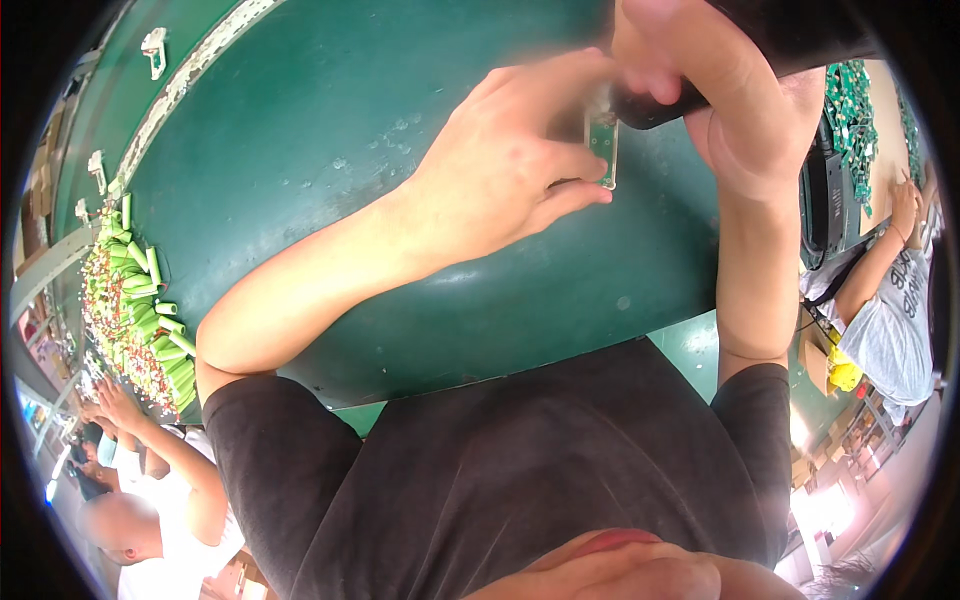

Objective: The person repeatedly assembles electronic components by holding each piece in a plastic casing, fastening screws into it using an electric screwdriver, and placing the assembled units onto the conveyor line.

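A small green circuit board with a pale edge sits between the thumb and fingers of my left hand, above the green tabletop. My right hand is raised at the upper right, close to the board's far end. Its fingers are curled, and what they grip, if anything, is hidden. Beside and behind that hand is a large dark object, cut off by the top edge; its kind does not show.
Green cylinders with thin wires are heaped at the left edge. Small white parts lie beyond a pale rail. Green circuit boards are piled at the right, near a black device. Co-workers sit at both sides.
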Available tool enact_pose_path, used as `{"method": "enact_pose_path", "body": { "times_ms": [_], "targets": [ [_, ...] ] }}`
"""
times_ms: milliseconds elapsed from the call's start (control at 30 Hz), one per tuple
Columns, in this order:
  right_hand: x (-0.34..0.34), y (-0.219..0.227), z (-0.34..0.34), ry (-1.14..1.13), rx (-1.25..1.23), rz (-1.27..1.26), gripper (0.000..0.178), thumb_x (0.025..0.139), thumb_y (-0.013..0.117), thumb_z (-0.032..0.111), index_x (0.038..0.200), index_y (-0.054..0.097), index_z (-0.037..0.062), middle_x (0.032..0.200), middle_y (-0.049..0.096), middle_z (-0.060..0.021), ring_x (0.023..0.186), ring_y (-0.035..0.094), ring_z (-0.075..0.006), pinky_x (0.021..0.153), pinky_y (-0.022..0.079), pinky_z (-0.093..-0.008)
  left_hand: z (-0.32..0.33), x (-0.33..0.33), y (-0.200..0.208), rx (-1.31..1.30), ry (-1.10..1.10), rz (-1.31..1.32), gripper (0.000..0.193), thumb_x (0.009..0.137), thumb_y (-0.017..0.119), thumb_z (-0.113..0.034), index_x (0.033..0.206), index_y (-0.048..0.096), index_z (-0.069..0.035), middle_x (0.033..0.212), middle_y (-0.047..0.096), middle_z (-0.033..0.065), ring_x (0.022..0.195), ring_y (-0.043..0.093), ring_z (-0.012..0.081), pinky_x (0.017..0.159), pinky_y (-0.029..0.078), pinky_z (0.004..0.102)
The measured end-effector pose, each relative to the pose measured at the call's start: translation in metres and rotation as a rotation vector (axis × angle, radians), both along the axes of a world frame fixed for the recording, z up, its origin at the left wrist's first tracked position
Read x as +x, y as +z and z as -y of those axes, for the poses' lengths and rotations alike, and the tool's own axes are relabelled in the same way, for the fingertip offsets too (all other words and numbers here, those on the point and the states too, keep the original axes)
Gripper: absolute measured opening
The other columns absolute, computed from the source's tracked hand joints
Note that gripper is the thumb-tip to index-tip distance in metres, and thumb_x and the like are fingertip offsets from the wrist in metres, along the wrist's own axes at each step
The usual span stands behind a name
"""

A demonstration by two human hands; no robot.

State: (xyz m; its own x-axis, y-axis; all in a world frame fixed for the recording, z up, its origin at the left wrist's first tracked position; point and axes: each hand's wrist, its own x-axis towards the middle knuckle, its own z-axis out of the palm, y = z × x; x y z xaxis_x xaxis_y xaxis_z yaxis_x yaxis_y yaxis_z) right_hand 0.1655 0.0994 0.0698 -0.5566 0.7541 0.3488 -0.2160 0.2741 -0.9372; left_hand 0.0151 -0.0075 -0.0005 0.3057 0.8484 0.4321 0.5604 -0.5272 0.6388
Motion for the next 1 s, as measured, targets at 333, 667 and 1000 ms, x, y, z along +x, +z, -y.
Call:
{"method": "enact_pose_path", "body": {
  "times_ms": [333, 667, 1000],
  "targets": [
    [0.018, -0.008, 0.012, 0.257, -0.090, -0.172, 0.026, 0.089, 0.062, -0.005, 0.111, 0.051, 0.0037, 0.074, 0.051, -0.0032, 0.059, 0.049, -0.0126, 0.058, 0.043, -0.0282, 0.001, -0.001, -0.002, 0.023, -0.010, 0.028, 0.025, 0.069, 0.091, -0.022, 0.088, 0.080, -0.011, 0.139, 0.059, 0.0171, 0.122, 0.059, 0.0355, 0.100, 0.048, 0.0466],
    [0.037, -0.007, -0.013, 0.429, 0.120, -0.263, 0.031, 0.096, 0.050, 0.000, 0.127, 0.053, 0.0073, 0.078, 0.049, -0.0023, 0.062, 0.046, -0.0133, 0.063, 0.043, -0.0324, -0.009, -0.006, 0.016, 0.046, 0.006, -0.038, 0.021, 0.070, 0.090, -0.022, 0.083, 0.079, -0.010, 0.139, 0.060, 0.0146, 0.122, 0.061, 0.0335, 0.101, 0.048, 0.0458],
    [0.011, -0.018, 0.015, 0.110, 0.018, -0.191, 0.036, 0.090, 0.059, -0.008, 0.124, 0.049, -0.0002, 0.070, 0.055, -0.0057, 0.055, 0.049, -0.0127, 0.053, 0.043, -0.0288, -0.142, -0.156, 0.037, 0.034, 0.372, -0.176, 0.071, 0.079, 0.084, -0.029, 0.138, 0.052, -0.004, 0.127, 0.064, 0.0226, 0.122, 0.063, 0.0344, 0.104, 0.048, 0.0415]
  ]
}}
